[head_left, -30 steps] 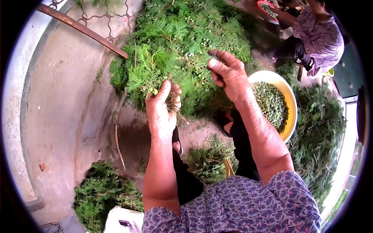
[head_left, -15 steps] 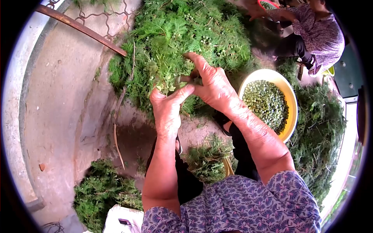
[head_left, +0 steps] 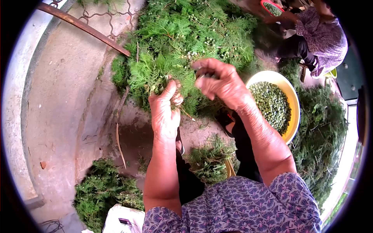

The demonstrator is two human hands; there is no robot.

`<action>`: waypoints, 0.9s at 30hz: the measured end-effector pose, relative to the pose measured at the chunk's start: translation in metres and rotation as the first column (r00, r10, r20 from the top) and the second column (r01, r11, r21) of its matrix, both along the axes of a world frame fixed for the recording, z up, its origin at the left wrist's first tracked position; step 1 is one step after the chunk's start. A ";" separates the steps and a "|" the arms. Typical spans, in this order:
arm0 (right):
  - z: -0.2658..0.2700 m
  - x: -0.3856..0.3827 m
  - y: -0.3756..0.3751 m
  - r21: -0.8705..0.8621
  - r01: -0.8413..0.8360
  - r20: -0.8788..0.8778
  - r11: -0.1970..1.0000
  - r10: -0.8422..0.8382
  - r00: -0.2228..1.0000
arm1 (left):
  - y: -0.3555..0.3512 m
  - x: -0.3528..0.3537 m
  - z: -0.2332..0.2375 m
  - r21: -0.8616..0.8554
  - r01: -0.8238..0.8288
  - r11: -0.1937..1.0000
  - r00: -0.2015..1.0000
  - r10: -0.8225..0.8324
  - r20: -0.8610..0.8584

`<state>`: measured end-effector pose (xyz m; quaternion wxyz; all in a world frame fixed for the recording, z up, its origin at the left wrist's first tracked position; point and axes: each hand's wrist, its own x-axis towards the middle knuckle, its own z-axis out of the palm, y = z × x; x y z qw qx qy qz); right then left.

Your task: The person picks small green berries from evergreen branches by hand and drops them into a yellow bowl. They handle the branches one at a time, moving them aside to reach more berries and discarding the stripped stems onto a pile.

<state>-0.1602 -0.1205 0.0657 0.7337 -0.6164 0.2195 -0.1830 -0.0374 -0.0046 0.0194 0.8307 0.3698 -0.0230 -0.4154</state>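
Left hand (head_left: 165,112) clasps a sprig (head_left: 149,75); right hand (head_left: 222,83), curled shut on something unseen, risks spilling it short of the bowl (head_left: 294,112).

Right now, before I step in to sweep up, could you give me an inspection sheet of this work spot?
surface: bare concrete ground.
job's things: leafy sprig; big foliage pile behind it; yellow bowl of green berries at right.
clutter: smaller foliage heaps low left, right and centre.
hands: left hand clamped on the sprig; right hand curled over the pile, contents hidden.
cables: nothing seen.
surroundings: rusty bar upper left; another person upper right.
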 end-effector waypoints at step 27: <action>-0.005 -0.004 -0.015 -0.536 0.009 -0.157 0.844 -0.110 0.981 | 0.008 0.000 0.019 0.044 0.134 0.990 0.974 -0.140 0.176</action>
